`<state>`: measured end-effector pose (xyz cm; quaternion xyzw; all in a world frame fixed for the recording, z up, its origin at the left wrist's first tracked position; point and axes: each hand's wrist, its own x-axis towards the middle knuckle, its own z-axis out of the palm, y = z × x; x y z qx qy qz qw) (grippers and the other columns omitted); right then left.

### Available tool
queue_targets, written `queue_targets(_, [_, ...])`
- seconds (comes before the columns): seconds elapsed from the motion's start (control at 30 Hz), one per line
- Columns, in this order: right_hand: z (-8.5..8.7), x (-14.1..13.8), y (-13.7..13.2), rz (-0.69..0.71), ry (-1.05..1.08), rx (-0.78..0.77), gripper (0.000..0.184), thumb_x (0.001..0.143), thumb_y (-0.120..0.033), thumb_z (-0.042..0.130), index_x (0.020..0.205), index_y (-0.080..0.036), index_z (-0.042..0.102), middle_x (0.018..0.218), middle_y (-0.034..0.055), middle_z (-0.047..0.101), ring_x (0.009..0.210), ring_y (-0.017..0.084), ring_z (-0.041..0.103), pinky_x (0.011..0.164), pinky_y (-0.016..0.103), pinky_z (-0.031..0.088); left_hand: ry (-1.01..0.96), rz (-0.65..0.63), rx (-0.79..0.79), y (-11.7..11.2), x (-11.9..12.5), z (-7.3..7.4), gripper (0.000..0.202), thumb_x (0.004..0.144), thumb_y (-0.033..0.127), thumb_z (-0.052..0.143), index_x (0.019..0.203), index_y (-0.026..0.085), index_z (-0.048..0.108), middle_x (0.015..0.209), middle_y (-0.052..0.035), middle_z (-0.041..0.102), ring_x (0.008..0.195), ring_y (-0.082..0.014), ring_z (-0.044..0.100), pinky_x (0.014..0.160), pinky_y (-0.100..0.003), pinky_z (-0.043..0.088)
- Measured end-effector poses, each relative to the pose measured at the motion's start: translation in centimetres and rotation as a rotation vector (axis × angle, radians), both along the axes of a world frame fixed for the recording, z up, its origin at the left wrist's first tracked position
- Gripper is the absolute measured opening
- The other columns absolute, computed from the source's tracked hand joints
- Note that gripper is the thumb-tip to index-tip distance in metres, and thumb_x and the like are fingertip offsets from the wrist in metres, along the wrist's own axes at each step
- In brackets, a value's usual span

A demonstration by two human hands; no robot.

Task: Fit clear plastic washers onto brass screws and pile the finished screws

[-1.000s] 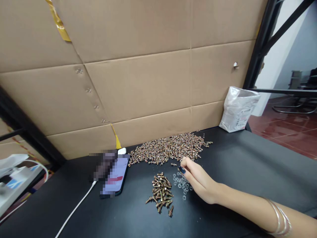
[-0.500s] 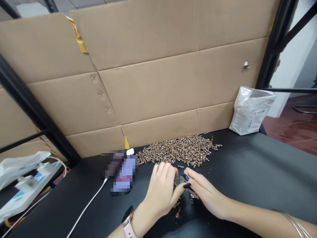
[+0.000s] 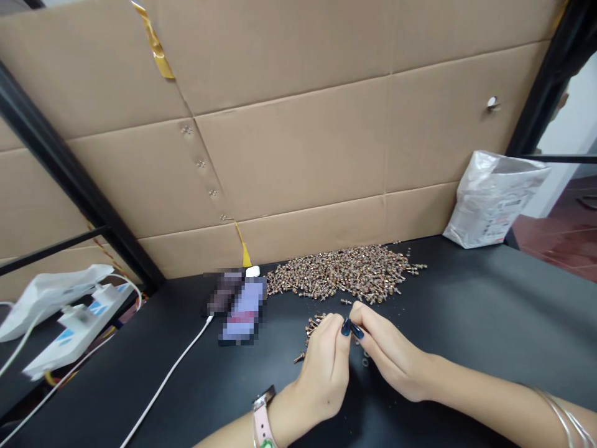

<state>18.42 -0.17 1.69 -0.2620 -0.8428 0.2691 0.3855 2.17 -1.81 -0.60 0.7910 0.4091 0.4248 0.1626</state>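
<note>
My left hand point(image 3: 324, 370) is closed, its fingers curled in and its thumb pressed against the fingertips of the other hand. My right hand point(image 3: 394, 351) is pinched too, thumb against forefinger, its dark blue nails meeting the left thumb. Whatever lies between the fingertips is hidden. Partly behind the left hand is a small pile of brass-coloured bolts point(image 3: 313, 325), with one loose bolt point(image 3: 299, 358) to its left. A few small washers point(image 3: 365, 361) lie under the right hand. Farther back spreads a large heap of bolts point(image 3: 345, 272).
A cardboard panel point(image 3: 293, 155) stands along the table's back edge. Two blurred phone-like items, one of them purple point(image 3: 243, 311), lie left of the heap beside a white case point(image 3: 252, 271). A power strip point(image 3: 77, 330) is far left; a plastic bag point(image 3: 489, 205) stands back right.
My left hand has turned and curled its fingers in, uncovering the small bolt pile. Both hands' fingertips have come together. The whole view has shifted slightly.
</note>
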Motion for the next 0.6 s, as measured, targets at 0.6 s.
queue_targets(0.6, [1.3, 4.3, 4.2, -0.063, -0.514, 0.301, 0.021, 0.084, -0.013, 0.048, 0.102, -0.017, 0.056, 0.095, 0.0093, 0.053, 0.087, 0.021, 0.051, 0.075, 0.034, 0.046, 0.602, 0.217, -0.154, 2.3, -4.4, 4.2, 0.017, 0.087, 0.027, 0.040, 0.073, 0.019, 0.046, 0.074, -0.0008, 0.053, 0.069, -0.0167, 0.049, 0.067, -0.031, 0.033])
